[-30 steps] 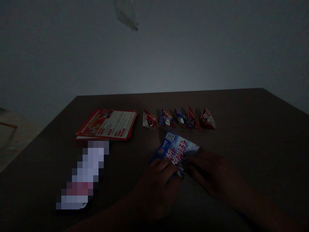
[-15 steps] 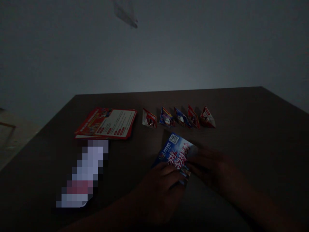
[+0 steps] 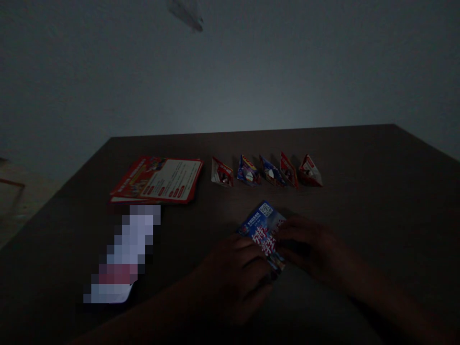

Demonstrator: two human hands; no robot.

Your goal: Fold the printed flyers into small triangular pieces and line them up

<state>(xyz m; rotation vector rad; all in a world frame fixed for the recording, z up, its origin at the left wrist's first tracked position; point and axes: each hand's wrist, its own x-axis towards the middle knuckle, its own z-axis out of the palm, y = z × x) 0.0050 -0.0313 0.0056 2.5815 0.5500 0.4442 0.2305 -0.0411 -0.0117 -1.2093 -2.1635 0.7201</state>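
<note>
A blue printed leaflet (image 3: 264, 227) with a QR code and large red-and-white characters lies near the front middle of the table. My left hand (image 3: 239, 275) is over its lower left part, fingers bent and pressed together on the paper. From the other side my right hand (image 3: 312, 244) grips the leaflet's right edge between thumb and fingers. Both hands hide parts of the sheet, and the dim light blurs the fingertips. Behind it stands a row of several small folded paper pieces, among them a red-and-white one (image 3: 223, 173) and a blue one (image 3: 247, 171).
A stack of red and cream printed leaflets (image 3: 158, 179) lies on the left of the dark table (image 3: 352, 143). In front of that stack is a phone-like device (image 3: 124, 256) with a pixelated screen. A pale wall (image 3: 251, 72) rises behind the table.
The leaflet has turned slightly and shifted a little toward me between my hands. My right hand has moved slightly left along with its edge. The view has tilted a little.
</note>
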